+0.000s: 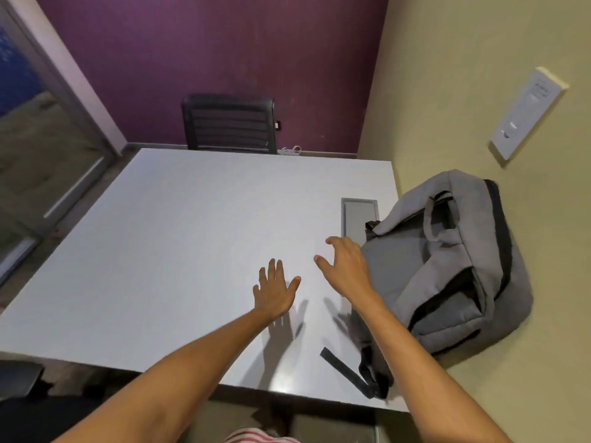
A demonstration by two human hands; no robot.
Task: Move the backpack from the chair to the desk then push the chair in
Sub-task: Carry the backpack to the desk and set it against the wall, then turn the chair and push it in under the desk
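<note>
A grey backpack with black trim lies on the right side of the white desk, leaning against the beige wall. One black strap trails toward the desk's near edge. My right hand hovers just left of the backpack, fingers spread, holding nothing. My left hand is over the desk beside it, fingers apart and empty. Part of a dark chair shows at the lower left, below the desk's near edge.
Another black chair stands at the desk's far side against the purple wall. A grey cable hatch is set in the desk near the backpack. A white wall panel hangs at right. A glass door is at left.
</note>
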